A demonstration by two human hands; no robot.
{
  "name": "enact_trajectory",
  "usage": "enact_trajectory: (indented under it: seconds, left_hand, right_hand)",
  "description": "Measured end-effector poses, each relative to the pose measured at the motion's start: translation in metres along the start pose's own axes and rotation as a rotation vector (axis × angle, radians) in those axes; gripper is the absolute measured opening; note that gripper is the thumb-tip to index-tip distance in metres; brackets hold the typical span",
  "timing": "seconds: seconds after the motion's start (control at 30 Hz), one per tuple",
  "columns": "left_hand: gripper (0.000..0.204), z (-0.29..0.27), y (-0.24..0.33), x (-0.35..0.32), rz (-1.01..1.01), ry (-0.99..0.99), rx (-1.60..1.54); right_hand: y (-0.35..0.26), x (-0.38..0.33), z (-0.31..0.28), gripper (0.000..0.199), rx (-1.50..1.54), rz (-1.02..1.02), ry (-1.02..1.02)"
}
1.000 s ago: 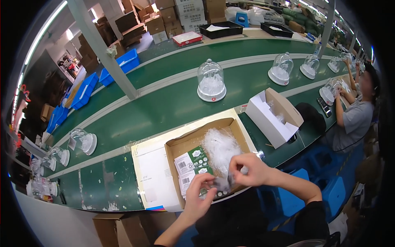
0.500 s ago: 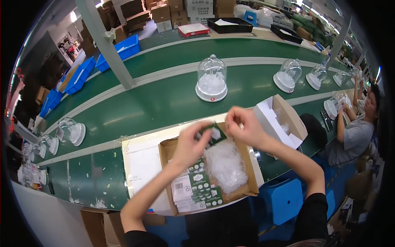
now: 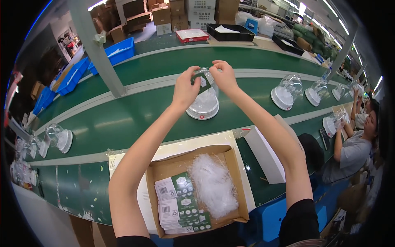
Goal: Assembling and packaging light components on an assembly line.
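Both my arms reach out over the belt to a clear bell-shaped dome (image 3: 205,101) on a round white base, with white filling inside. My left hand (image 3: 187,87) pinches a small dark green card (image 3: 202,83) against the dome's upper side. On the other side of the dome's knob, my right hand (image 3: 224,76) is closed at the fingertips; whatever they hold is too small to make out. Nearer me, a shallow cardboard tray (image 3: 242,193) holds stacked green and white cards (image 3: 185,201) and a heap of clear plastic strands (image 3: 214,185).
More domes stand on the green belt (image 3: 135,117), to the right (image 3: 284,92) and left (image 3: 59,138). A white box (image 3: 267,154) sits under my right forearm. A grey post (image 3: 98,53) rises at the left. A co-worker (image 3: 349,148) handles a dome at far right.
Both hands have moved from above the cardboard tray out to the dome on the belt, the left one carrying the green card. The view has shifted slightly.
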State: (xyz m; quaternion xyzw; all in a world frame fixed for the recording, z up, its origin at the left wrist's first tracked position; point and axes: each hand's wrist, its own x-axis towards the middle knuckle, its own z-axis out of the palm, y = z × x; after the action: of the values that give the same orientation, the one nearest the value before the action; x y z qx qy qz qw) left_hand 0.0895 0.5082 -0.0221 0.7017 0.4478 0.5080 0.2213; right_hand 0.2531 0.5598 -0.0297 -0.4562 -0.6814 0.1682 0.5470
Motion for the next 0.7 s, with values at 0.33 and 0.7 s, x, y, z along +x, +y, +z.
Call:
enact_trajectory:
  seconds: [0.33,0.7]
  left_hand:
    - [0.031,-0.01,-0.012,0.007,-0.217,-0.005,-0.129]
    - [0.039,-0.025,-0.018,0.017,-0.047,-0.005,0.402]
  right_hand:
    - [0.012,0.013,0.015,0.032,0.17,0.277,-0.236]
    - [-0.01,0.026,0.002,0.031,-0.076,0.272,-0.394]
